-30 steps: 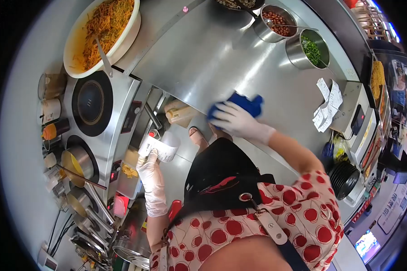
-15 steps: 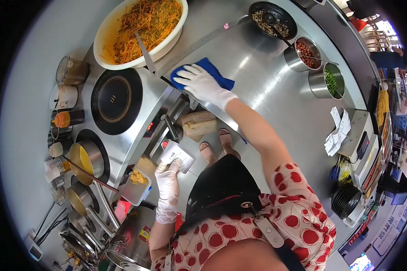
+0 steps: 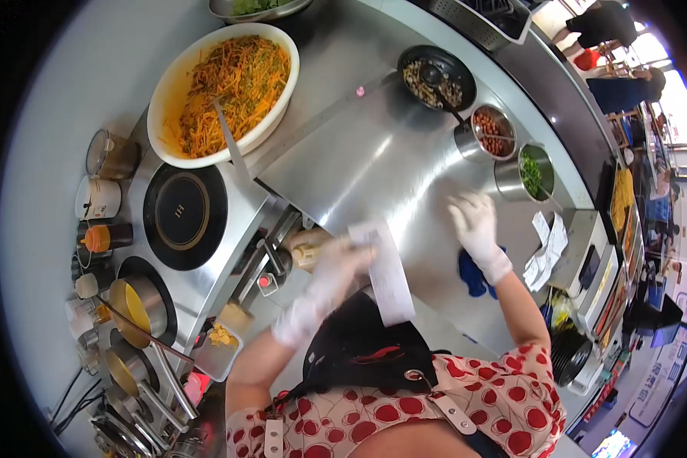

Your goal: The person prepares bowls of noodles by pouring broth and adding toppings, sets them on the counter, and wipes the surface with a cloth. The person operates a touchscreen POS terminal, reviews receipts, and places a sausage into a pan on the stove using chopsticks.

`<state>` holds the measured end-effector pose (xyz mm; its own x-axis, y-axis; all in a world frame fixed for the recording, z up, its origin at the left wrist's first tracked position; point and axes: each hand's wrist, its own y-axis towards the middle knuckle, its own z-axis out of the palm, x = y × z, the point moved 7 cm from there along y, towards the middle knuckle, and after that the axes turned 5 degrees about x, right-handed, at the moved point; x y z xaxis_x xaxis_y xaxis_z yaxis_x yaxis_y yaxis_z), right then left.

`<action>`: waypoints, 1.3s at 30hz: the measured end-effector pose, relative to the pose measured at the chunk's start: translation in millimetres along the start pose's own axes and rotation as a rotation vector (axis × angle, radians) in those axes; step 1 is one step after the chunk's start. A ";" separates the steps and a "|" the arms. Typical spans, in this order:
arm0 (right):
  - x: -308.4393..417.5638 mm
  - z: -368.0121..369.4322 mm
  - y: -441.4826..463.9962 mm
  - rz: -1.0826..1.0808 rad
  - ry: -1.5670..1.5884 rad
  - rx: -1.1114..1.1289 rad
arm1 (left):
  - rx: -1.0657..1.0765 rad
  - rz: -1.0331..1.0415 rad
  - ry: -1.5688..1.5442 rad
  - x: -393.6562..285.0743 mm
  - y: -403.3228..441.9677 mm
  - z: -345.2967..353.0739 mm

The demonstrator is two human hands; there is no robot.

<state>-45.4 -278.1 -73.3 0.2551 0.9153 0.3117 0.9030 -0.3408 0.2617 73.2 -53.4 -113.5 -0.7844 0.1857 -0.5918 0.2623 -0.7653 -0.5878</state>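
My left hand (image 3: 332,271), gloved and slightly blurred, pinches the upper part of a white paper slip (image 3: 391,278) that hangs over the black apron. Above the steel counter (image 3: 343,164) my gloved right hand (image 3: 477,229) is raised, its fingers apart and holding nothing. The blue cloth (image 3: 475,273) lies on the counter just below that hand, partly hidden by the wrist. Other printed slips (image 3: 546,248) lie to the right of it.
A large white bowl of shredded food (image 3: 160,122) with a spoon stands at upper left, above a round cooktop (image 3: 185,217). A dark pan (image 3: 469,76), a pot of nuts (image 3: 469,145) and a pot of chopped greens (image 3: 509,182) line the far edge. People are in the background.
My right hand has let go of the blue cloth, which is now farther right, and has lifted. My left hand has moved up and right with the paper slip.
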 end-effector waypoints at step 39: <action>-30.3 110.5 179.8 0.338 0.547 0.067 | -0.832 0.974 1.700 -54.8 98.2 -34.7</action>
<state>147.4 -343.4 -136.7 0.3324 0.5117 0.7923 0.8278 -0.5608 0.0149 161.4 -117.3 -157.9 0.7431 0.5996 -0.2970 0.6683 -0.6422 0.3755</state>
